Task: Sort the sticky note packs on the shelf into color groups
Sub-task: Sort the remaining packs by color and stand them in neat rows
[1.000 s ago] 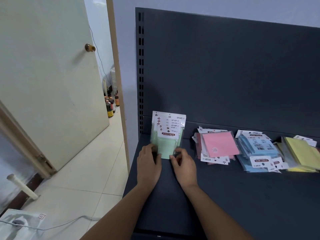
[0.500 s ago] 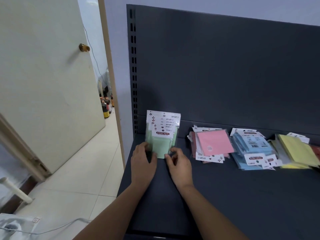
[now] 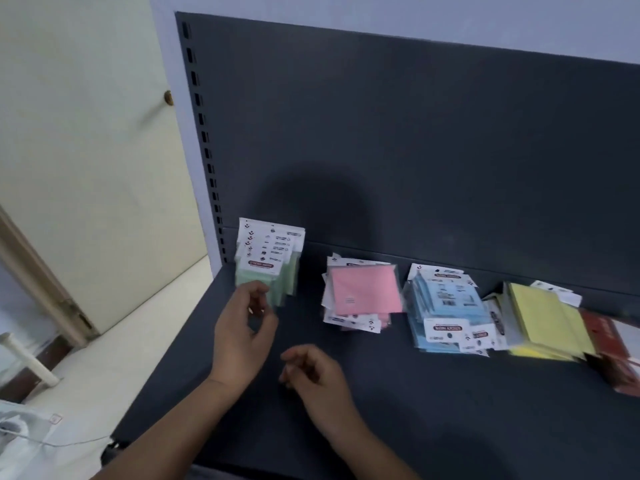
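Both grips empty: left hand [image 3: 242, 336], right hand [image 3: 317, 377]; green packs [image 3: 268, 263] upright.

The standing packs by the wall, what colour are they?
Light green packs, white header cards, in the head view.

Two bare forearms come into view from the bottom edge, with no sleeve showing on either one right down to where the picture cuts them off. The left hand [image 3: 242, 337] and the right hand [image 3: 317, 379] wear no gloves, and both wrists are plain; motion blur smears the fingers.
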Tool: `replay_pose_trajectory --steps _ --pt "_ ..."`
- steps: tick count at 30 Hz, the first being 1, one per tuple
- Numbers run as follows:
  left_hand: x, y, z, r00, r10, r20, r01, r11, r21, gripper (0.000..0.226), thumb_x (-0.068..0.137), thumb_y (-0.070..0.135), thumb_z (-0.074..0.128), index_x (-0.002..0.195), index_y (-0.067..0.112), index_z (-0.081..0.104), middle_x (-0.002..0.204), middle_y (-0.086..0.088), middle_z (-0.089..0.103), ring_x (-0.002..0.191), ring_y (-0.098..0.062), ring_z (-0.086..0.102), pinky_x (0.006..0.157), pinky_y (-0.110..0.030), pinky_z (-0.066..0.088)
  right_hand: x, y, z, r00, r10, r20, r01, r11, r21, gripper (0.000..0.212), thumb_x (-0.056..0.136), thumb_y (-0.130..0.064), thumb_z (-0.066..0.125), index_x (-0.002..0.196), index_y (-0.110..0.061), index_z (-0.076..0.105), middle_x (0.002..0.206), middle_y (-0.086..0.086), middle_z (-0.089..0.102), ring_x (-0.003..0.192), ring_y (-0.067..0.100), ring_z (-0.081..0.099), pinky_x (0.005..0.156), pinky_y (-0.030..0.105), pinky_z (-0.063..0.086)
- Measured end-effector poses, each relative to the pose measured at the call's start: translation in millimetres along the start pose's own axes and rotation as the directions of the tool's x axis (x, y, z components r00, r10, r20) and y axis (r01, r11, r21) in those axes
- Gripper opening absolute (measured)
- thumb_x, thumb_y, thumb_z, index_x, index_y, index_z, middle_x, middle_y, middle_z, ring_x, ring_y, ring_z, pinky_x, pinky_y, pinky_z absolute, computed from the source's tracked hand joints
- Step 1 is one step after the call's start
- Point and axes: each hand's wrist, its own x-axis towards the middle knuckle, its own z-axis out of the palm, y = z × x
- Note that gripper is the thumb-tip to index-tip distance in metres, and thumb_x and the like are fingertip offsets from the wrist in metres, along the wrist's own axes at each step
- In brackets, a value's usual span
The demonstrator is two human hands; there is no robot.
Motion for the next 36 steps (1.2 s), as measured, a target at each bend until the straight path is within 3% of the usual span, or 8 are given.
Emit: replay_pose_trajectory --steps 5,10,14,18,23,28,32,36 --pt "-10.1 35.7 39.1 0.974 -0.205 0.095 0.213 0.973 -0.093 0.034 0.084 -0.001 0.060 0.086 0.032 0.055 0.074 0.007 0.061 0.064 0.004 0.054 0.060 -0.004 0.040 -19.0 -6.3 -58.9 0.968 0.121 -0.221 -0.054 0.956 0.289 0.024 0.087 0.008 0.048 0.085 -0.011 0.063 0.058 -0.002 0.062 0.054 0.005 0.054 0.052 0.014 0.043" --pt "-12.5 52.9 54.2 0.997 -0.047 0.065 0.040 0.994 0.106 0.016 0.085 0.005 0.061 0.094 0.017 0.068 0.081 0.008 0.059 0.076 -0.006 0.054 0.067 -0.008 0.038 -14.6 -2.3 -94.5 0.840 0.272 -0.469 -0.020 0.880 0.475 0.020 0.090 -0.001 0.053 0.100 -0.017 0.059 0.062 0.001 0.061 0.049 0.006 0.050 0.048 0.018 0.042" --pt "-7.3 55.5 70.4 0.981 -0.153 0.120 0.121 0.963 0.242 0.020 0.087 0.021 0.061 0.104 0.014 0.069 0.085 0.003 0.055 0.083 -0.016 0.053 0.078 -0.031 0.045 -7.4 -1.3 -101.3 0.854 0.247 -0.458 -0.026 0.899 0.437 0.042 0.091 -0.007 0.054 0.123 -0.033 0.044 0.069 0.001 0.067 0.051 0.004 0.052 0.050 0.018 0.044" --pt "-3.6 52.5 78.0 0.943 -0.319 0.090 0.288 0.923 0.253 0.026 0.088 0.033 0.058 0.108 0.018 0.068 0.092 0.004 0.057 0.088 -0.018 0.057 0.085 -0.035 0.045 3.6 -1.7 -106.7 0.888 0.257 -0.381 -0.099 0.917 0.387 0.048 0.093 -0.014 0.052 0.136 -0.032 0.041 0.074 0.003 0.067 0.058 0.010 0.052 0.053 0.021 0.044" --pt "0.7 55.3 80.7 0.936 -0.339 0.094 0.329 0.938 0.112 0.016 0.086 0.026 0.064 0.099 0.016 0.066 0.086 -0.003 0.059 0.082 -0.021 0.057 0.083 -0.042 0.048 11.2 -9.9 -103.9 0.879 0.221 -0.423 -0.044 0.920 0.389 0.027 0.093 -0.012 0.052 0.112 -0.030 0.060 0.068 0.000 0.063 0.058 0.009 0.052 0.052 0.019 0.046" --pt "-5.4 65.2 63.2 0.926 -0.335 0.174 0.372 0.888 -0.272 0.014 0.085 0.012 0.065 0.091 0.024 0.063 0.085 0.007 0.068 0.076 -0.004 0.060 0.068 -0.013 0.048 2.3 -13.1 -96.9 0.821 0.177 -0.544 0.121 0.876 0.467 0.013 0.088 -0.009 0.058 0.087 -0.018 0.067 0.070 -0.003 0.063 0.066 0.008 0.056 0.063 0.021 0.048" --pt "-24.3 63.5 37.1 0.864 -0.351 0.361 0.486 0.769 -0.415 0.014 0.083 0.005 0.064 0.088 0.018 0.066 0.081 0.007 0.070 0.071 -0.001 0.062 0.064 -0.010 0.048 -13.7 -13.6 -91.4 0.845 0.151 -0.513 0.186 0.816 0.547 0.016 0.080 -0.013 0.065 0.066 -0.017 0.058 0.072 0.005 0.057 0.073 0.016 0.051 0.071 0.029 0.041" --pt "-42.7 53.8 17.5 0.779 -0.431 0.455 0.615 0.666 -0.423 0.009 0.087 0.015 0.058 0.091 0.011 0.065 0.077 0.001 0.070 0.066 -0.010 0.062 0.058 -0.016 0.049 -27.5 -5.8 -83.7 0.939 0.046 -0.342 0.148 0.842 0.519 0.024 0.077 -0.002 0.064 0.092 -0.014 0.050 0.084 0.004 0.071 0.081 0.020 0.065 0.067 0.027 0.053"
